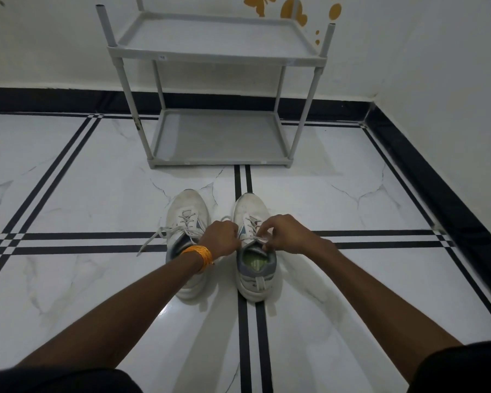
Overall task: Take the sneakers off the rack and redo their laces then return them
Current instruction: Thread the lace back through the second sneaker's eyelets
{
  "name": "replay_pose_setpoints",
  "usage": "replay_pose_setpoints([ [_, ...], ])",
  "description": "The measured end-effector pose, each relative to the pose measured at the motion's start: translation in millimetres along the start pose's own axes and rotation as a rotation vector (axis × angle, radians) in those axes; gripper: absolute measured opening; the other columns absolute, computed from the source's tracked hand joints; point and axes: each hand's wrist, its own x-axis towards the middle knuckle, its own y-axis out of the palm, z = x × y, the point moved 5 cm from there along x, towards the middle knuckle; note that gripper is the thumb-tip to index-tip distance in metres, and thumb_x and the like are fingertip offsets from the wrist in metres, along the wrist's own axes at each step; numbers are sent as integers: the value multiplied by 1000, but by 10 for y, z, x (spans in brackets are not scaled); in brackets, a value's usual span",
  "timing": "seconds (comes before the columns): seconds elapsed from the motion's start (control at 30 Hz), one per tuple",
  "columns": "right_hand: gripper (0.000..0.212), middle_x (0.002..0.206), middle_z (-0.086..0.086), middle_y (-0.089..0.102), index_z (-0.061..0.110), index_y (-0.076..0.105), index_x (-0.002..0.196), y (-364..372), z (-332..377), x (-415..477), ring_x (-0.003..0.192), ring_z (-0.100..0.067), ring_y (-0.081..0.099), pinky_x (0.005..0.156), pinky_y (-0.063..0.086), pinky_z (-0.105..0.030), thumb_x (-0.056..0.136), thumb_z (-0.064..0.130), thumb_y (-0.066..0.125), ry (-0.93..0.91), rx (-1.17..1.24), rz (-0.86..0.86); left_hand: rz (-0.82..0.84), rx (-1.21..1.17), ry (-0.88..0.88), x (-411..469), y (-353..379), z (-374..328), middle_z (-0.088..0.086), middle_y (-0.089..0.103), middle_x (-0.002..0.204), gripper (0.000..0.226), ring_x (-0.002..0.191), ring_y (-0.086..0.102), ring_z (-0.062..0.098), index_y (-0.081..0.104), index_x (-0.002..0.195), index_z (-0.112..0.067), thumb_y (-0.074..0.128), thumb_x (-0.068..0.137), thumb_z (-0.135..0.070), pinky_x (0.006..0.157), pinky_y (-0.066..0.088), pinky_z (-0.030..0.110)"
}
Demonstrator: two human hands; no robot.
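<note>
Two white sneakers stand side by side on the floor, toes pointing at the rack. The left sneaker [185, 211] has loose laces trailing out to its left. The right sneaker [253, 268] shows a green insole. My left hand [223, 236], with an orange band at the wrist, is closed over the gap between the shoes, gripping a lace of the right sneaker. My right hand [285, 233] pinches the lace [262, 237] at the top eyelets of the right sneaker. The grey two-shelf rack [219, 53] stands behind them with nothing on its shelves.
The floor is glossy white marble tile with black stripes [247, 321]. A white wall with a black skirting [437, 177] runs along the back and the right side. The rack stands against the back wall.
</note>
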Motion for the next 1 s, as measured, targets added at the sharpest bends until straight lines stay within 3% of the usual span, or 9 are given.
replay_pose_setpoints([
  [0.1,18,79,-4,71,11,74,77,-51,-2,-9,73,-18,62,56,40,-24,71,25,84,45,-83,-24,-5,-4,0,-4,6,6,21,69,94,19,90,65,36,66,88,-1,63,80,-18,66,41,28],
  [0.23,29,77,-12,67,2,67,77,-43,-35,16,74,-25,60,61,39,-30,81,30,69,140,-142,129,-8,-13,-7,-15,11,-6,22,69,94,19,91,65,36,66,88,0,64,80,-16,67,42,29],
  [0.3,38,77,-13,64,-6,67,79,-85,-33,0,75,-22,56,69,42,-35,77,32,63,145,138,205,-10,-14,-9,-22,14,-9,21,69,94,18,91,65,36,66,88,-1,64,80,-17,66,41,30],
  [0.37,42,89,-10,73,-8,71,86,-212,-7,-6,86,-16,64,84,47,-34,78,33,64,117,500,128,-14,-21,-15,-20,22,6,21,69,94,18,91,65,36,65,88,-1,64,80,-17,66,41,29],
  [0.43,33,102,-5,77,-9,72,87,-313,6,-10,101,-10,69,97,48,-28,91,22,61,87,789,15,-14,-25,-18,-20,25,8,20,69,94,18,91,65,35,66,88,-2,64,80,-18,66,40,29],
  [0.57,27,106,-17,74,-5,74,92,-220,10,-6,105,-28,69,95,54,-36,97,12,54,97,1055,-13,-8,-26,-15,-20,23,4,21,69,94,19,90,64,35,66,89,-1,63,81,-17,65,40,29],
  [0.7,22,103,-10,76,1,73,108,-110,19,4,94,-21,72,80,57,-29,96,13,59,117,1081,-8,-11,-17,-8,-21,21,10,21,69,92,19,88,64,35,66,88,0,64,80,-18,63,38,28],
  [1.0,40,98,-22,75,9,65,128,176,-15,-25,86,-28,73,84,60,-36,90,-3,62,162,1026,-46,6,6,-4,-7,16,1,21,69,96,19,90,65,35,66,91,-1,62,82,-18,65,39,27],
])
